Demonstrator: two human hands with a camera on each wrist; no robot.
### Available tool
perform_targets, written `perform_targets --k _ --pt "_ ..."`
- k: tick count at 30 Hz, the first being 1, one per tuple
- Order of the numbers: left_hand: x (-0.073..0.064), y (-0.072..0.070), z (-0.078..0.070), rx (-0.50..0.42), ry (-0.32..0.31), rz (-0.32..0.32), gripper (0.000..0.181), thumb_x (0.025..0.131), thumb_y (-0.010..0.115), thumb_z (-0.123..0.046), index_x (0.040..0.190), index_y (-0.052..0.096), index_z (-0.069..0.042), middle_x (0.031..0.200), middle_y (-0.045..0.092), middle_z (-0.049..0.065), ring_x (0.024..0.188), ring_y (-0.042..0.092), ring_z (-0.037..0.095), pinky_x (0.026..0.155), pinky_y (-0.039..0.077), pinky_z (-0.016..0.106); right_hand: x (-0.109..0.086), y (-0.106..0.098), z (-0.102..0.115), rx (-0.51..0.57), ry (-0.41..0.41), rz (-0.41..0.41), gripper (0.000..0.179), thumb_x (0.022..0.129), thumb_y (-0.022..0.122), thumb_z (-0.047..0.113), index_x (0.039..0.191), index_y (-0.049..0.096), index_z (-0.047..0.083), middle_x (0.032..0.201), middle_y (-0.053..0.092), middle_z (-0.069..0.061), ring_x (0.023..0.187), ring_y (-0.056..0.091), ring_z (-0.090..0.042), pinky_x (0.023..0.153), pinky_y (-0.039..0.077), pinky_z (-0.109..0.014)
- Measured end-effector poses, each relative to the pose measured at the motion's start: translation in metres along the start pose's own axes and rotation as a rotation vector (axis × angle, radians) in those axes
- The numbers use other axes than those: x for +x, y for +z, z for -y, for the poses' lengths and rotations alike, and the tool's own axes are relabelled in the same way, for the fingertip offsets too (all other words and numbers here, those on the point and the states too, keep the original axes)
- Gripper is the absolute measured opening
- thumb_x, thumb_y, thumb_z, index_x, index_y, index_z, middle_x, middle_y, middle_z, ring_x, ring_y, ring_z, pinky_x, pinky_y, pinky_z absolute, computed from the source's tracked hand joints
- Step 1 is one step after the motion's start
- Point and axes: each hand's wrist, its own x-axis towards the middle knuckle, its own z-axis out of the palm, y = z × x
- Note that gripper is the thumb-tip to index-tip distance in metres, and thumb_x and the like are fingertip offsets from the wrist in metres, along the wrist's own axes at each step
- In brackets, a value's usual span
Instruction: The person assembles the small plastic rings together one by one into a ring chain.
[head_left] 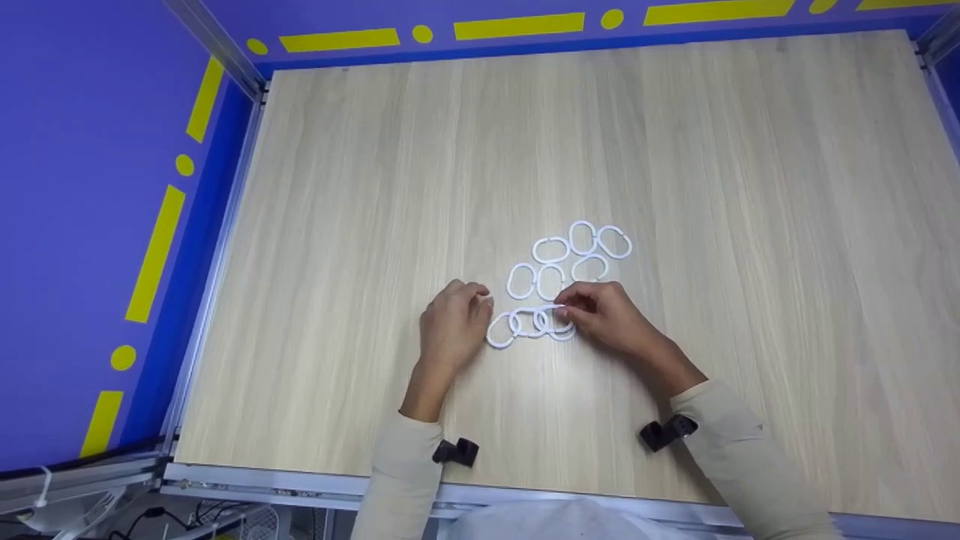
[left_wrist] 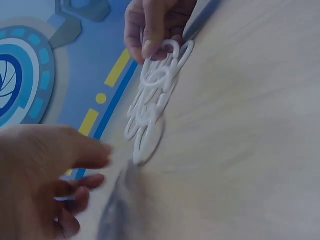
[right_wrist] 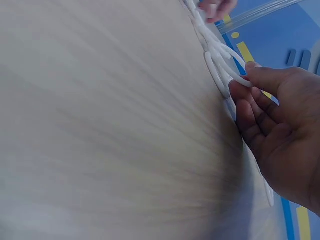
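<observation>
Several white oval plastic rings lie on the table, and some of them are linked into a short chain [head_left: 527, 322]. Between thumb and fingertips my right hand [head_left: 600, 311] pinches the ring [right_wrist: 232, 71] at the chain's right end, lifting its near edge. The pinched ring overlaps others in the right wrist view. My left hand [head_left: 454, 322] is just left of the chain, its fingers loosely bent. In the left wrist view, that hand [left_wrist: 45, 180] is blurred and shows nothing between thumb and fingers.
Beyond the chain lie loose rings, among them one upright oval [head_left: 521, 281] and one at the far right [head_left: 615, 242]. The wooden table [head_left: 375, 225] is bordered by blue panels [head_left: 97, 150] with yellow marks. Black wrist mounts [head_left: 456, 452] sit on both sleeves.
</observation>
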Motion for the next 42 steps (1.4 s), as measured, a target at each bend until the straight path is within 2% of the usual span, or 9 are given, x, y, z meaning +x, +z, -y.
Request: perform_targets --k 3,6,10,14,21,28,33,36,42 --pt "-0.003 0.014 -0.015 -0.106 0.178 -0.076 0.019 0.092 0.071 -0.020 0.107 0.076 -0.009 0.099 0.070 0.005 0.094 0.068 0.020 0.083 0.055 0.035 0.001 0.000 -0.003 0.033 0.001 -0.011 0.011 0.089 0.075 0.003 0.099 0.076 -0.002 0.091 0.076 -0.016 0.075 0.057 -0.003 0.068 0.046 -0.015" --pt "-0.007 0.034 -0.029 -0.163 0.320 -0.058 0.036 0.090 0.075 -0.031 0.118 0.070 -0.008 0.115 0.067 0.007 0.111 0.065 0.020 0.095 0.054 0.033 0.001 0.000 -0.005 0.079 0.001 -0.020 0.011 0.090 0.073 0.000 0.099 0.075 -0.003 0.092 0.075 -0.019 0.074 0.058 0.000 0.068 0.046 -0.014" --pt "-0.011 0.062 -0.038 -0.147 0.360 -0.053 0.064 0.084 0.079 -0.048 0.130 0.059 -0.008 0.125 0.060 0.006 0.115 0.063 0.018 0.094 0.055 0.031 0.001 0.002 -0.004 0.145 0.015 -0.022 0.012 0.090 0.071 -0.001 0.100 0.074 -0.006 0.093 0.074 -0.023 0.073 0.058 0.002 0.066 0.047 -0.013" --pt "-0.014 0.079 -0.036 -0.132 0.362 -0.071 0.070 0.083 0.079 -0.052 0.131 0.054 -0.008 0.122 0.059 0.005 0.105 0.065 0.016 0.087 0.056 0.029 0.000 0.001 -0.004 0.194 0.033 -0.049 0.012 0.091 0.071 -0.001 0.100 0.073 -0.008 0.093 0.073 -0.026 0.073 0.059 0.002 0.066 0.046 -0.012" --pt "-0.015 0.076 -0.024 -0.164 0.393 0.001 0.060 0.089 0.077 -0.040 0.134 0.057 -0.005 0.118 0.067 0.006 0.103 0.068 0.016 0.086 0.055 0.028 0.004 -0.003 -0.002 0.232 0.065 -0.034 0.010 0.090 0.071 -0.004 0.097 0.071 -0.011 0.088 0.071 -0.026 0.065 0.055 0.002 0.057 0.043 -0.013" --pt "-0.019 0.071 -0.013 -0.207 0.399 0.019 0.057 0.089 0.079 -0.023 0.136 0.057 -0.001 0.107 0.072 0.007 0.098 0.070 0.017 0.086 0.056 0.029 0.010 -0.007 0.001 0.244 0.104 0.005 0.010 0.088 0.074 -0.001 0.092 0.072 -0.009 0.078 0.070 -0.008 0.058 0.051 0.002 0.053 0.041 -0.015" --pt "-0.022 0.070 -0.008 -0.179 0.446 -0.041 0.052 0.090 0.077 -0.021 0.134 0.059 0.001 0.106 0.073 0.008 0.095 0.070 0.017 0.085 0.056 0.029 0.013 -0.008 0.003 0.265 0.110 0.050 0.011 0.089 0.073 0.000 0.092 0.072 -0.011 0.074 0.067 0.009 0.060 0.051 0.002 0.055 0.041 -0.015" --pt "-0.022 0.067 -0.006 -0.148 0.485 -0.067 0.051 0.091 0.076 -0.021 0.133 0.060 0.002 0.106 0.072 0.008 0.096 0.069 0.018 0.085 0.056 0.029 0.014 -0.008 0.004 0.295 0.110 0.064 0.013 0.090 0.071 -0.002 0.092 0.069 -0.015 0.072 0.065 0.013 0.060 0.052 0.001 0.055 0.041 -0.015" --pt "-0.020 0.057 -0.003 -0.061 0.542 -0.007 0.052 0.095 0.071 -0.023 0.138 0.058 0.003 0.114 0.072 0.010 0.106 0.069 0.020 0.092 0.055 0.032 0.016 -0.007 0.002 0.307 0.131 0.087 0.015 0.091 0.071 -0.001 0.092 0.068 -0.016 0.069 0.065 0.009 0.057 0.052 0.000 0.053 0.042 -0.015"
